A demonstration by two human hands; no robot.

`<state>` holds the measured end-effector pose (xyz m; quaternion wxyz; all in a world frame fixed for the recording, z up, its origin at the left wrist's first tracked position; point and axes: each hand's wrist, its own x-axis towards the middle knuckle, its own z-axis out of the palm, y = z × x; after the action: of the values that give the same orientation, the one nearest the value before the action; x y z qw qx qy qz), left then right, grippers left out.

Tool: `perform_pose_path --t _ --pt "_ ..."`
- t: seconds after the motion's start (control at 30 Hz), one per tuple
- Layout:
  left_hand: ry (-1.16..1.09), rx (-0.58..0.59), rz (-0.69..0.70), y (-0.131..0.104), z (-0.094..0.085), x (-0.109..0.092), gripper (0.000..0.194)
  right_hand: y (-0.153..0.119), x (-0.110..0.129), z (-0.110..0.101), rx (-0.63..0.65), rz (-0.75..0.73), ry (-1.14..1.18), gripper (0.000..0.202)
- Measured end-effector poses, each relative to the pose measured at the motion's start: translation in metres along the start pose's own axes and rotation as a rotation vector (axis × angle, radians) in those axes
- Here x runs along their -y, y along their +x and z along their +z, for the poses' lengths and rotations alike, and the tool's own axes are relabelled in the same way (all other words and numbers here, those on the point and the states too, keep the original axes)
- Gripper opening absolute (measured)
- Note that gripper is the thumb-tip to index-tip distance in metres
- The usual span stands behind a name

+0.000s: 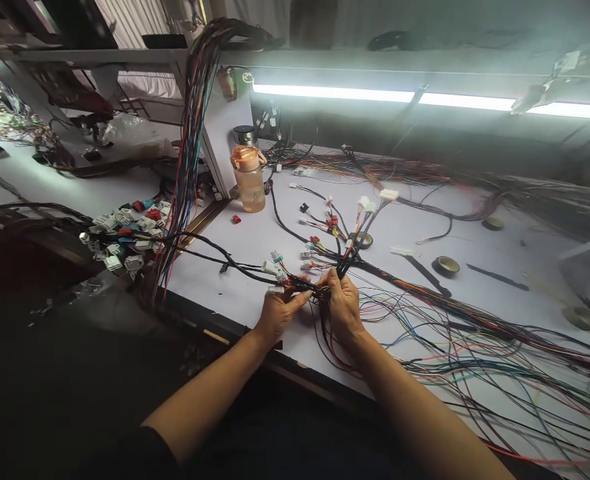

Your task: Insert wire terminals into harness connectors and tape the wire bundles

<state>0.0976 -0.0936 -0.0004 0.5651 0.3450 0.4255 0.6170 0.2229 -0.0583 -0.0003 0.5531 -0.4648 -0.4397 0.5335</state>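
Note:
Near the front edge of the white table, both my hands are closed on a wire harness [375, 268] of many thin wires, partly wrapped in black tape. My left hand [281, 313] pinches a bunch of wires that ends in white and red connectors [275, 270]. Close beside it, my right hand [343, 303] grips the bundle where several taped branches rise and fan out. White connectors [365, 203] and red connectors [332, 222] tip those branches. Loose coloured wires [409, 327] spread rightward from under my right hand. My fingers hide the exact spot where they grip.
A peach-coloured water bottle [249, 173] stands by the shelf post. To the left, a pile of connectors [125, 230] hangs at the table edge beside a thick hanging wire bundle [189, 133]. Tape rolls [446, 267] lie to the right. Tube lights [335, 92] glow under the shelf.

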Motion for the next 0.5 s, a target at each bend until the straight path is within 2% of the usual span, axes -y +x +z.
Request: perform_pose_path --t 0.2,0.4,0.5 --pt "0.050 -0.015 0.042 0.0004 0.0031 -0.0032 0.018 0.0005 -0.0011 -0.0031 0.022 0.038 -0.003 0.044" --pt "0.061 -0.040 0.044 0.0012 0.0074 -0.0015 0.023 0.0005 -0.0036 -0.0058 0.030 0.045 -0.031 0.044" --pt "-0.014 -0.055 0.060 -0.0030 0.0096 -0.0083 0.030 0.0014 -0.0048 -0.0084 -0.003 0.035 -0.032 0.044"
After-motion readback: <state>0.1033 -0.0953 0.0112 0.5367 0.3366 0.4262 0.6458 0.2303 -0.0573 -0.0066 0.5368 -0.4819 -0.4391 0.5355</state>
